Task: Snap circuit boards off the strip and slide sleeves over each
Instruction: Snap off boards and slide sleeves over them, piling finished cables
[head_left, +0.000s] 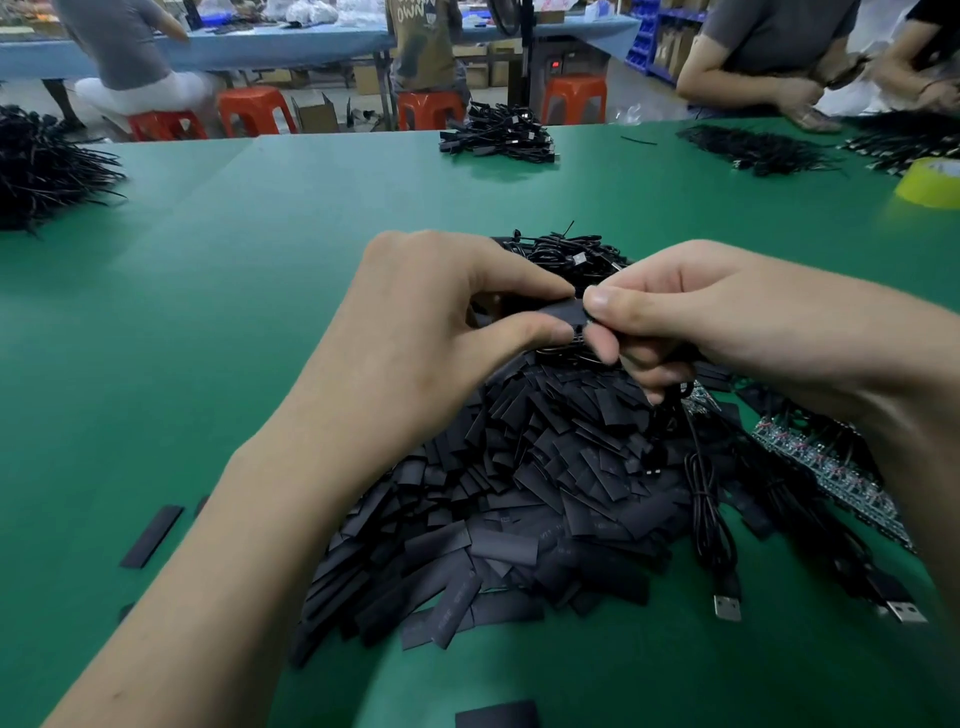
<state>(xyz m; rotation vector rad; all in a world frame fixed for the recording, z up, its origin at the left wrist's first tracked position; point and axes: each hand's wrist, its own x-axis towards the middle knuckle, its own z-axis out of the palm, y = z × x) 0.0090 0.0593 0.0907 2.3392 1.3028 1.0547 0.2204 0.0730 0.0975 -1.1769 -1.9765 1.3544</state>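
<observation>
Both forearms reach in from the near edge over the green table (218, 291) and meet above a heap of flat black sleeves (519, 499). The left hand (447, 322) is turned with its back up and to the left, knuckles raised. Its thumb and forefinger are stretched to the right and pinch one sleeve (561, 310) held level in the air, while the other fingers are folded behind. The right hand (701, 317) comes in from the right, its thumb lying flat on top with the tip against the sleeve's right end. Its forefinger is bent under the thumb and the remaining fingers are curled round a black cable (698, 483), which drops from the hand and runs toward the near side, ending in a USB plug (727, 607). Whether a board sits inside the pinch cannot be told, as the fingertips cover it. The strip of circuit boards (831, 467) lies on the table to the right, partly under the right wrist, with a second plug (906, 611) just near of it. A loose sleeve (152, 535) lies apart on the near left. A yellow tape roll (930, 182) sits at the far right, and a bundle of cables (498, 136) rests at the far edge.
</observation>
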